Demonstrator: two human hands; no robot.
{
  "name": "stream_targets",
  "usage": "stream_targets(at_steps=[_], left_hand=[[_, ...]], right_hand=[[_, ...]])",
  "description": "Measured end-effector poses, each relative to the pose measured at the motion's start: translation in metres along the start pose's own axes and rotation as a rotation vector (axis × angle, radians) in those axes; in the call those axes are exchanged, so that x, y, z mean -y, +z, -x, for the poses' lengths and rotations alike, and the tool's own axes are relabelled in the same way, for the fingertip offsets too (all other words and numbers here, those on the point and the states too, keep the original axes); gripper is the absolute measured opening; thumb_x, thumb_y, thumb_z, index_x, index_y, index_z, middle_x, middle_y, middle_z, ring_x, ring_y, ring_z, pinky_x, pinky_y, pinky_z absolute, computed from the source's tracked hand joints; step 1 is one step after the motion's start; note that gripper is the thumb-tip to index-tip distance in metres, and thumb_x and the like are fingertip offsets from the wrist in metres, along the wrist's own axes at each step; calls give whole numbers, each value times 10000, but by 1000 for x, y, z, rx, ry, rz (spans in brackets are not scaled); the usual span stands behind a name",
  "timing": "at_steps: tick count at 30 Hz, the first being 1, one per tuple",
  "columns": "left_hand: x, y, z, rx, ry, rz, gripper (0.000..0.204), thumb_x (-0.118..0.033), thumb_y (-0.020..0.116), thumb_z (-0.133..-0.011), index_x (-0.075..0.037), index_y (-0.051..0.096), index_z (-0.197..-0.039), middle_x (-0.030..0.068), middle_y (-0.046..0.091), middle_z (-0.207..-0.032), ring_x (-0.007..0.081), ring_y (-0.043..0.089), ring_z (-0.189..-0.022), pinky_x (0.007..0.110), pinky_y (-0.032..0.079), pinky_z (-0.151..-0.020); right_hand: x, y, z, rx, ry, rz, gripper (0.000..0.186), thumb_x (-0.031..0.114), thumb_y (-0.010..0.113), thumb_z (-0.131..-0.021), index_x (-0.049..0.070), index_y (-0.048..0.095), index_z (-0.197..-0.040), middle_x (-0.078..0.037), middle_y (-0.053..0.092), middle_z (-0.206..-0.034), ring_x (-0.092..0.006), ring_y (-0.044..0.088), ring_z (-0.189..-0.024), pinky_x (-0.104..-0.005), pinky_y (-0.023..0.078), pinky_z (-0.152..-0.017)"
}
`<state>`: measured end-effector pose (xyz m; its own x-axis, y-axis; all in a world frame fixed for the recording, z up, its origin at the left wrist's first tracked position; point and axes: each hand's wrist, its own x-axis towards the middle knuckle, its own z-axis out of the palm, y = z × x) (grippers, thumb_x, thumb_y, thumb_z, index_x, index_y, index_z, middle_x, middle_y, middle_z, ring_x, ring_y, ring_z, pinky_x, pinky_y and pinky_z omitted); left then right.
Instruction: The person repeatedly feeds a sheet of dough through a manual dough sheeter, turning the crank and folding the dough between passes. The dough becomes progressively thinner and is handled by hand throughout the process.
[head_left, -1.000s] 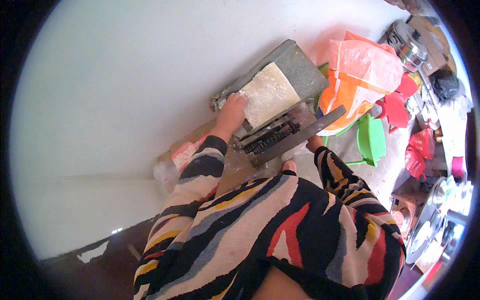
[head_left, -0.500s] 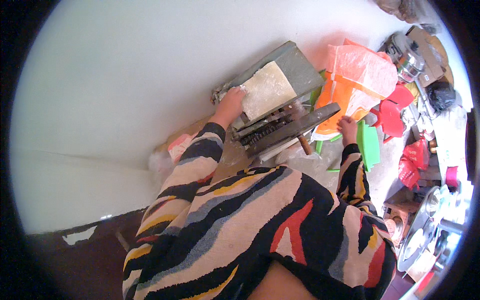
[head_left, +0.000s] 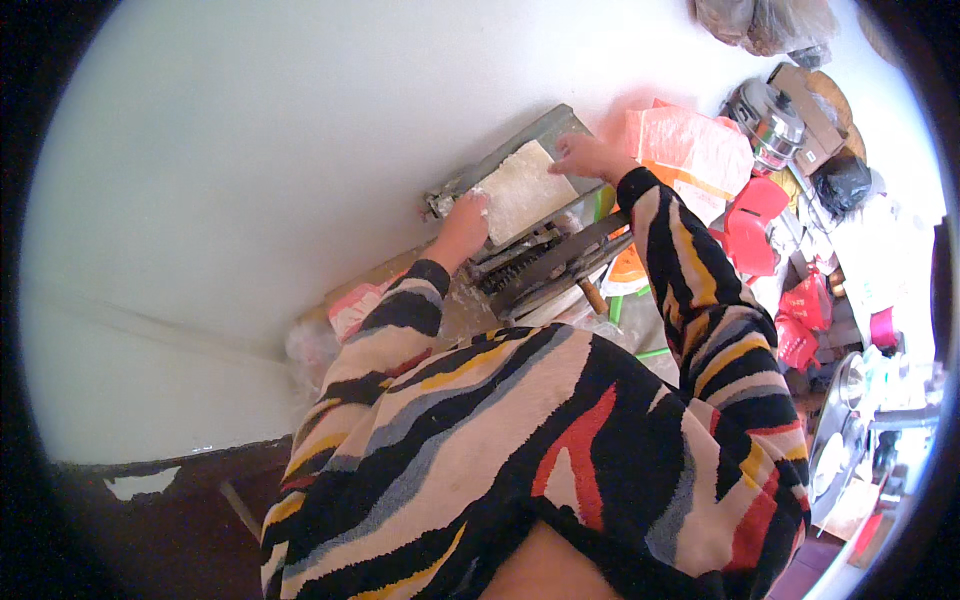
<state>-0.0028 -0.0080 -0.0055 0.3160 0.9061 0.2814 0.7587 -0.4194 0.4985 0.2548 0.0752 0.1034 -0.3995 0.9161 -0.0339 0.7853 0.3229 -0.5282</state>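
Observation:
A flat rectangle of pale dough [head_left: 527,194], dusted with flour, lies tilted on the grey metal top of a hand-cranked dough roller [head_left: 568,122]. My left hand [head_left: 463,230] has its bent fingers closed on the sheet's left edge. Over the opposite end is my right hand [head_left: 590,157], its thumb and fingers apart at the dough's upper right edge; whether they touch it is hard to tell. On the near side of the roller are dark gears and a large wheel [head_left: 545,268] with a wooden crank handle [head_left: 593,296]. My right forearm covers part of the wheel.
A pink and orange plastic sack [head_left: 690,150] stands right of the roller, by a red plastic chair [head_left: 752,225]. Farther right are a steel pot [head_left: 765,120], a cardboard box [head_left: 812,120] and red bags [head_left: 803,318]. A white wall [head_left: 250,150] rises behind the roller.
My right hand has moved from beside the crank wheel up and left to the dough's far end. My left hand stays at the sheet's left edge. The whole view has shifted slightly.

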Motion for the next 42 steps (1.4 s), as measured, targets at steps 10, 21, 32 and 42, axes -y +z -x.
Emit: stream_targets(at_steps=[10,21,32,42], left_hand=[[-10,-11,8,-91,-436,491,330,-272,508,-916,-29,541,-1136,111,618,-1084,282,604,-948,379,469,-834],[-24,10,-2,-209,-928,1613,255,-202,489,-942,-69,510,-1159,54,580,-1129,219,568,-1009,376,485,-823],[-30,5,-11,-184,-743,1562,243,-119,513,-914,-107,513,-1157,24,575,-1100,178,549,-985,361,469,-799],[-40,-5,-25,-133,-646,1537,273,-132,494,-923,-106,483,-1194,38,563,-1116,219,550,-1021,397,458,-873]], right_hand=[[2,19,-33,332,84,-69,145,116,634,-658,-12,578,-620,-103,562,-560,-181,516,-453,-335,414,-426],[33,40,-33,169,-136,-339,231,232,631,-723,14,635,-797,-83,596,-649,-180,568,-542,-299,492,-535],[25,47,-25,575,-32,-295,536,522,673,-753,2,614,-865,-55,585,-730,-170,528,-573,-314,447,-492],[18,31,-19,403,-5,-511,380,349,645,-792,9,598,-955,-79,598,-861,-167,569,-750,-322,472,-591]])
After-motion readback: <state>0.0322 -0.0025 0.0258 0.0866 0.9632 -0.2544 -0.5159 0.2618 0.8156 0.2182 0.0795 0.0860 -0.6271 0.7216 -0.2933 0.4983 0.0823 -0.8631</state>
